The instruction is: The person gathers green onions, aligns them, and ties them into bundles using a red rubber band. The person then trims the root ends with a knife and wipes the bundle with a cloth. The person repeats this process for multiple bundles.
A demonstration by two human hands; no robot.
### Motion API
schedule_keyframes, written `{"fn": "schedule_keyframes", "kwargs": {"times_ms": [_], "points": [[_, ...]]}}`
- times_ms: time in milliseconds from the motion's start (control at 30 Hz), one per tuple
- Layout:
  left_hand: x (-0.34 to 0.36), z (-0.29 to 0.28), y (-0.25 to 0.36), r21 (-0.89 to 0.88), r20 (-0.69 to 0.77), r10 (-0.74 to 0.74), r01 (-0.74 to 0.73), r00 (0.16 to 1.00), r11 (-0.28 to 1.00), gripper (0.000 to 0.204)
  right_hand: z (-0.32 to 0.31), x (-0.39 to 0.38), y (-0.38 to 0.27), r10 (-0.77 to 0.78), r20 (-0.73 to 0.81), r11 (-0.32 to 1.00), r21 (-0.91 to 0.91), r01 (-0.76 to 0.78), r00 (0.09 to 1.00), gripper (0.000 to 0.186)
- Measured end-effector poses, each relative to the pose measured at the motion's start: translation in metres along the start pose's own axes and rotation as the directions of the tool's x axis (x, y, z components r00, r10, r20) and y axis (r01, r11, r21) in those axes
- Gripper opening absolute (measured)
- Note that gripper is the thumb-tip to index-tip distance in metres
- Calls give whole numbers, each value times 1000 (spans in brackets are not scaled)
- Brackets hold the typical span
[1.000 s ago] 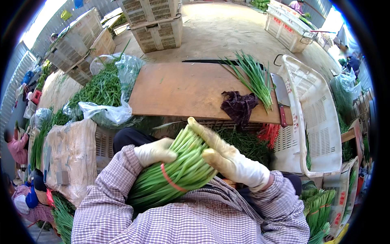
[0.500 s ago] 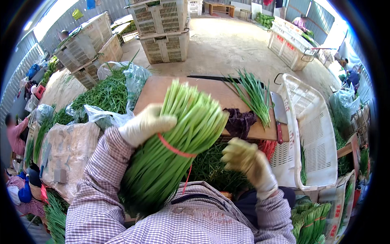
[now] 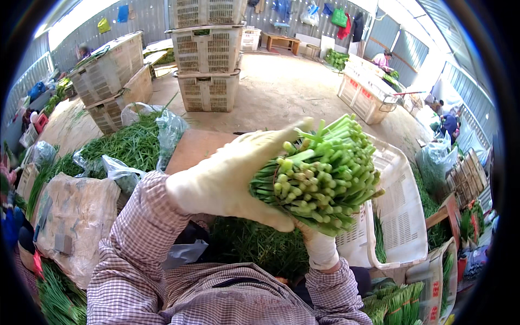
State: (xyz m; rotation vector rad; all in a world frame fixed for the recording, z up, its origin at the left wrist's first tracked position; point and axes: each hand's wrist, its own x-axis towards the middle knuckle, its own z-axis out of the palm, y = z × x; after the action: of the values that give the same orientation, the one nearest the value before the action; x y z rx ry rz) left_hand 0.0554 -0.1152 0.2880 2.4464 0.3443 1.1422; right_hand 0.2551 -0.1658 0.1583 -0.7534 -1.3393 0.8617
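A thick bundle of green chives is held up in front of me, its pale stalk ends facing me. My left hand, in a whitish glove, clasps the bundle from the left, one finger over the top and another along the underside. My right hand, gloved too, reaches up to the underside from below right; its fingers are hidden behind the stalks. The leafy part is mostly out of sight behind the stalk ends. Behind my left hand a brown board shows only in part.
A white plastic crate stands close on the right. Loose greens and clear plastic bags lie to the left, beside a wrapped block. Tied bundles sit at lower right. Stacked crates rise ahead; another person is at far right.
The bundle has moved right and turned, so its stalk ends now point at me. My right hand has come up from beside it to its underside. The view has tilted upward.
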Motion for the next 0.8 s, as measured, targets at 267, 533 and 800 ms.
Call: {"fn": "schedule_keyframes", "kwargs": {"times_ms": [267, 533, 800], "points": [[-128, 26, -32, -789, 614, -315, 564, 723, -243, 69, 7, 2, -27, 42, 95, 967, -253, -17, 995, 74], [-113, 58, -36, -908, 211, -549, -45, 808, -416, 68, 38, 28, -78, -46, 642, 227, -740, 634, 765, 74], [-98, 9, -98, -921, 355, -618, 375, 701, -104, 44, 31, 64, -11, 392, 384, 859, 174, -482, 836, 65]]}}
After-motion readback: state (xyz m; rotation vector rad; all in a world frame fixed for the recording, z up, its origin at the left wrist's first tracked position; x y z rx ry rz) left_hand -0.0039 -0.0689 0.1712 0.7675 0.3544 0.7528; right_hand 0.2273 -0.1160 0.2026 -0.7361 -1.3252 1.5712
